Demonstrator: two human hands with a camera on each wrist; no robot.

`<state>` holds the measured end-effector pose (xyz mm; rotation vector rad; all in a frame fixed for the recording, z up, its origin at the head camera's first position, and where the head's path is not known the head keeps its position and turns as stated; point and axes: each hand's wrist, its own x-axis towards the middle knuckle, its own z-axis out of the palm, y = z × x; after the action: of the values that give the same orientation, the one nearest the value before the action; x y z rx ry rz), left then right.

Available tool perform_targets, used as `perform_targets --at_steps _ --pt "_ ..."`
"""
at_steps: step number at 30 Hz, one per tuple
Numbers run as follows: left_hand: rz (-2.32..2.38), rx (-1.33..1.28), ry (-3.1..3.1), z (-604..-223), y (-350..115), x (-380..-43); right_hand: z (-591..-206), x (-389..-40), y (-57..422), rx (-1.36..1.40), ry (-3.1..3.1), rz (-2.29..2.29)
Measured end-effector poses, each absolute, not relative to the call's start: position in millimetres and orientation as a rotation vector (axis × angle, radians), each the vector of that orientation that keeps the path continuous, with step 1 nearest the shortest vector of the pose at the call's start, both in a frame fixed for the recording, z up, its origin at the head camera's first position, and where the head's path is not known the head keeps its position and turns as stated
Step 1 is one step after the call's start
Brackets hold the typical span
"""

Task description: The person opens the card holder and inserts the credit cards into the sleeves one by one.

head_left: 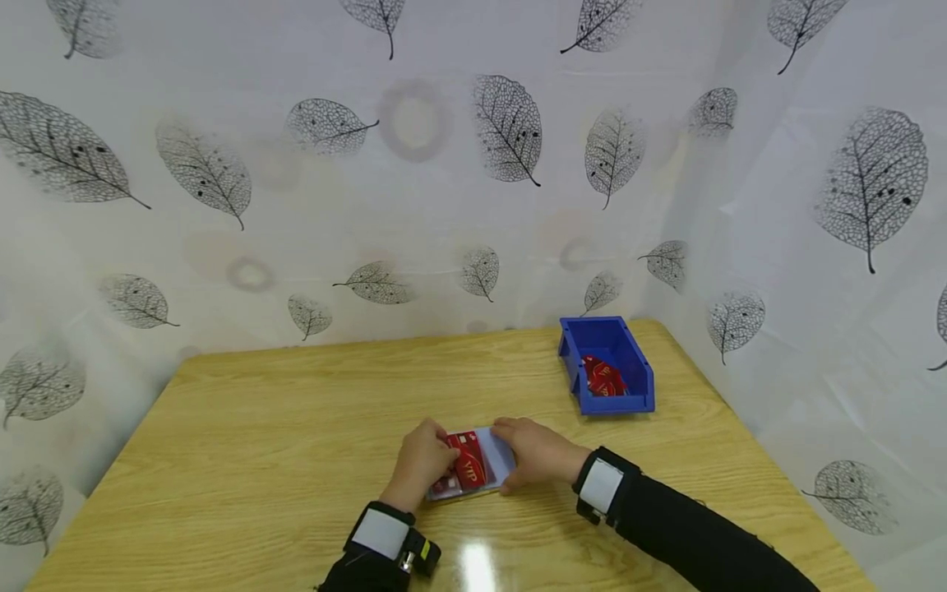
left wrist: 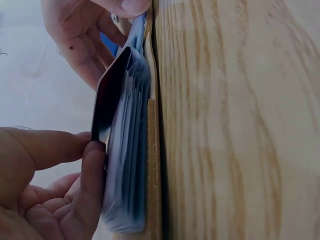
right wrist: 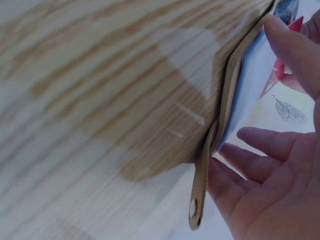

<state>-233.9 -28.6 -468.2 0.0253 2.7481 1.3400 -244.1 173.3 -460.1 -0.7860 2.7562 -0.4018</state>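
A card holder (head_left: 501,454) lies open on the table, a stack of clear plastic sleeves inside a tan cover (left wrist: 154,165). My left hand (head_left: 420,462) pinches a red VIP card (head_left: 470,459) between thumb and fingers at its left edge. In the left wrist view the card tilts up from the sleeves, its far end low against them. My right hand (head_left: 543,452) grips the right side of the holder, thumb at the near edge and fingers at the far one. A strap with a metal snap (right wrist: 199,192) sticks out from the cover beside the right fingers.
A blue plastic bin (head_left: 617,404) stands at the back right of the wooden table (head_left: 296,444), with several red cards (head_left: 604,378) inside. Behind the table hangs a white curtain (head_left: 436,214) with a leaf print, and it continues along the right side.
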Motion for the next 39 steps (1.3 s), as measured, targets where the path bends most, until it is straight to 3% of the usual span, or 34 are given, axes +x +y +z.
perform_targets --at_steps 39 --pt "1.210 0.386 2.711 -455 4 -218 -466 -250 174 -0.873 2.782 -0.464"
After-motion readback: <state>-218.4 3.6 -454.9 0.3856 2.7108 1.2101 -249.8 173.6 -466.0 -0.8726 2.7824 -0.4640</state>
